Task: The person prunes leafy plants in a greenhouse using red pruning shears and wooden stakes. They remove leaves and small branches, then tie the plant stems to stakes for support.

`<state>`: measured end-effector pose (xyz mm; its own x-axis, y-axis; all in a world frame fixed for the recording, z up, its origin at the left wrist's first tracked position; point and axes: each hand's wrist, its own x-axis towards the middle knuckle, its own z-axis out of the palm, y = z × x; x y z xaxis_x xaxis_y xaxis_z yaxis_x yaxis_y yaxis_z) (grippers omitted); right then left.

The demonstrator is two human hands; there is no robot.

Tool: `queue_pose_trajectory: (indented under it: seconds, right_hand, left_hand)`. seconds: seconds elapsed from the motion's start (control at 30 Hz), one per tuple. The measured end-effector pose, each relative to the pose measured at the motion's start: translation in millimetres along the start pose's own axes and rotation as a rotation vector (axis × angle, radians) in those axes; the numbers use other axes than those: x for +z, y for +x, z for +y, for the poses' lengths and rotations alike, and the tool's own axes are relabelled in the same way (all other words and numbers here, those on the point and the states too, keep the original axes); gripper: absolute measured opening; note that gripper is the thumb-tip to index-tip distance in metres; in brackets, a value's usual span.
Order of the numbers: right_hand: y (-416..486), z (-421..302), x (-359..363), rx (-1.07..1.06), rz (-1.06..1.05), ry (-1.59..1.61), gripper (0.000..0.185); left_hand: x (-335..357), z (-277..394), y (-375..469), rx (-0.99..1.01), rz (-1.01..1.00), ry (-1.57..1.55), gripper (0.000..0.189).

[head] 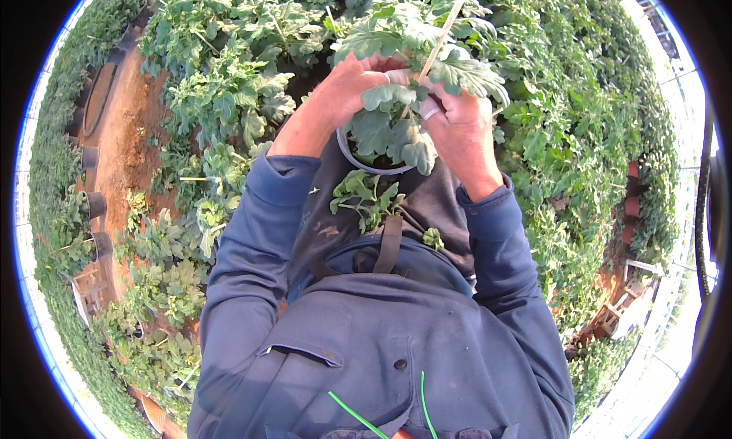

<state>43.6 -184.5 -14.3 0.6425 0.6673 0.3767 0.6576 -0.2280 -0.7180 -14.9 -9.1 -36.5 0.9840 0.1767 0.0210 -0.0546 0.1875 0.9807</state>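
A leafy potted plant [409,33] with lobed green leaves stands in a pot [372,166] with a pale rim, just beyond my lap. A thin light stake [442,39] rises at a slant among its stems. Both hands reach in around the stems near the stake, with tape or bands on some fingers. My left hand [350,87] comes from the left, its fingertips partly hidden behind leaves. My right hand [464,127] is bent inward close to the stake; leaves cover its fingertips. What the fingers pinch cannot be made out. Plucked leafy shoots [369,202] lie on my lap.
Dense rows of similar plants [583,96] grow on both sides and ahead. Bare reddish soil [128,119] with dark pots [94,204] runs along the left. Wooden stands [620,310] are at the lower right. Two green ties [357,415] stick up at my chest.
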Motion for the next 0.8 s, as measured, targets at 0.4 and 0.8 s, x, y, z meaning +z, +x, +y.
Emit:
queue_pose_trajectory:
  seconds: [0.4, 0.8]
  right_hand:
    - [19.6, -39.3, -37.6, -0.105, 0.127, -0.043, 0.009]
    - [10.2, -33.2, -15.0, -0.197, -0.047, -0.269, 0.010]
  left_hand:
    - [3.2, 9.1, -0.2, -0.139, 0.179, 0.054, 0.030]
    - [-1.5, 1.9, -4.5, -0.059, 0.128, 0.008, 0.032]
